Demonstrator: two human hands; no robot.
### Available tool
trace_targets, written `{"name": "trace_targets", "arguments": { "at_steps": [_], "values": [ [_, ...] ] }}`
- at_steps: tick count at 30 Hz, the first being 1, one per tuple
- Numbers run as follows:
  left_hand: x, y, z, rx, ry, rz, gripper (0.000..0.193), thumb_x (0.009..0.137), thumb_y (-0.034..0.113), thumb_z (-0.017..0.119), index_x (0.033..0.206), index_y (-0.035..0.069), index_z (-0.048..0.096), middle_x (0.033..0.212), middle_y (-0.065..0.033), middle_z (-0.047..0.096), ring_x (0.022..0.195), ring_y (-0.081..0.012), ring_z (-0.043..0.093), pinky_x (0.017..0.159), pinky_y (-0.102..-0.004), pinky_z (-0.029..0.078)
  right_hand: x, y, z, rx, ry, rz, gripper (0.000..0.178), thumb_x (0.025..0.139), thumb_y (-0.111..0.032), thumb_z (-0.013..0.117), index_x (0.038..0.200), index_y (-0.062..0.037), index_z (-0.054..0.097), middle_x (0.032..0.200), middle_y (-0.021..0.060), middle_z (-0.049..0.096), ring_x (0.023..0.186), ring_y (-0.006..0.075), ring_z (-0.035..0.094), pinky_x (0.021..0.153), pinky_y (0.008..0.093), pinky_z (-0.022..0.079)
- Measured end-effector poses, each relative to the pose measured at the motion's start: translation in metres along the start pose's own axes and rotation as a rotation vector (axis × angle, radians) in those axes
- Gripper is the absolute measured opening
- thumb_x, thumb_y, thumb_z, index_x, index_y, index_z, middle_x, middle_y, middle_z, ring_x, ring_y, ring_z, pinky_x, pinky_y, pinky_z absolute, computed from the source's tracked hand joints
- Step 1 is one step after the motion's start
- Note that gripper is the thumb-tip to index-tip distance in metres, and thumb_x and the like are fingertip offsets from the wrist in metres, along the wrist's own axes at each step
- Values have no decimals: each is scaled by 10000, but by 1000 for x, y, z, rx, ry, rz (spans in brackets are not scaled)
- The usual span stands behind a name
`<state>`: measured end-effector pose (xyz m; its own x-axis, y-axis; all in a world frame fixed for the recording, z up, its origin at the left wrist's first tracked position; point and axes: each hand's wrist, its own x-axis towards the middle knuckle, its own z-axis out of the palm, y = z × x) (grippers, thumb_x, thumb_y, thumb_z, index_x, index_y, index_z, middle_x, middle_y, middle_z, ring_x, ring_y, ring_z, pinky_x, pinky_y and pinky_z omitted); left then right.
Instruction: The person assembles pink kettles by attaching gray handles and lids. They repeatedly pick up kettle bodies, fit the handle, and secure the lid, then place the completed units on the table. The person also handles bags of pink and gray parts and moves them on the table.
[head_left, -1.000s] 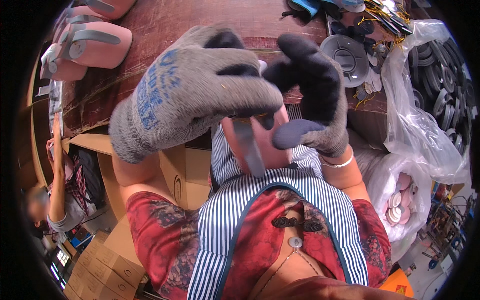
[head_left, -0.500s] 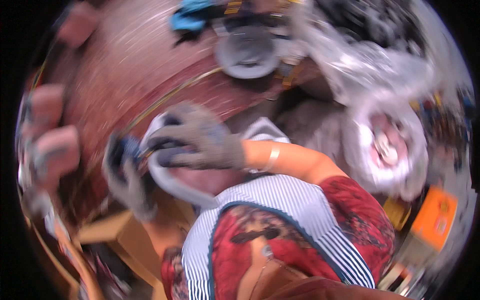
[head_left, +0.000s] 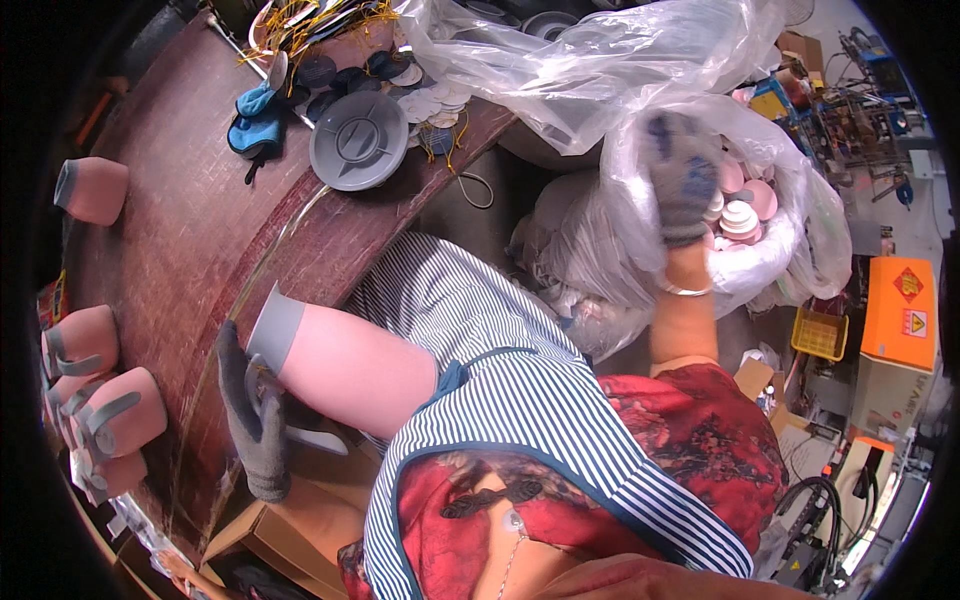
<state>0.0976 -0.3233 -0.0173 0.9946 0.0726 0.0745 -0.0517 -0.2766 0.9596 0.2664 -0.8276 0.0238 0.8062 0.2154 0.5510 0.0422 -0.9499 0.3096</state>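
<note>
A pink jug [head_left: 358,368] with a grey rim and a grey handle lies tilted against my striped apron, its mouth toward the table edge. My left hand [head_left: 257,410], in a grey knitted glove, grips it at the handle beside the rim. My right hand [head_left: 682,182], gloved the same way, is over the mouth of a clear plastic bag [head_left: 625,270] at the right. Motion blurs its fingers, so I cannot tell whether it holds anything. Inside the bag are pink and white round lids [head_left: 740,218].
On the dark red table [head_left: 170,260] stand several pink jugs [head_left: 125,415] at the left. A grey round lid [head_left: 358,140], a blue cloth item [head_left: 257,120] and tags with yellow strings [head_left: 325,30] lie farther back. Cardboard boxes [head_left: 270,540] stand below; an orange box [head_left: 898,310] is at right.
My right hand has left the jug's rim and moved right to the bag of lids. The left hand still has the jug. The view has shifted, and the jug's mouth shows more from the side.
</note>
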Motion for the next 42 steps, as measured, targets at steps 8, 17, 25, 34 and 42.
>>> {"name": "trace_targets", "arguments": {
  "at_steps": [8,17,25,34,42],
  "values": [
    [-33,-12,22,34,443,-245,334,1009,168,583,1303,9,583,1287,-70,622,1098,-163,588,942,-289,467,-52,138,111,-283,-353,-51,630,839,-437,651,1369,-120,526,1337,154,604,1198,370,590,975,519,472],
    [-46,44,91,191,590,251,419,818,9,790,1209,-23,644,1091,-108,671,1021,-189,643,915,-303,508,-9,30,-56,1224,110,140,592,945,-32,565,1513,-44,398,1515,140,464,1248,281,559,1038,360,464],
    [-42,57,121,474,433,180,490,739,28,798,1216,50,690,909,-161,666,788,-263,677,747,-338,545,-12,-177,-98,2036,-971,295,541,983,-113,597,1478,5,414,1339,112,586,1056,91,611,858,248,527],
    [-45,16,66,-98,59,-5,529,795,27,782,1298,-21,625,1230,-131,696,1120,-165,647,999,-316,493,45,-194,-76,1218,-331,-1135,1036,635,-710,721,1477,-149,498,1543,247,370,1374,461,394,1126,525,334],
    [-25,9,62,-182,98,58,586,779,86,828,1318,12,609,1192,-119,709,1061,-160,673,962,-316,520,46,-236,-48,1423,-396,-1412,824,789,-441,733,1480,-74,473,1458,264,443,1269,431,500,1068,479,408]
  ]
}}
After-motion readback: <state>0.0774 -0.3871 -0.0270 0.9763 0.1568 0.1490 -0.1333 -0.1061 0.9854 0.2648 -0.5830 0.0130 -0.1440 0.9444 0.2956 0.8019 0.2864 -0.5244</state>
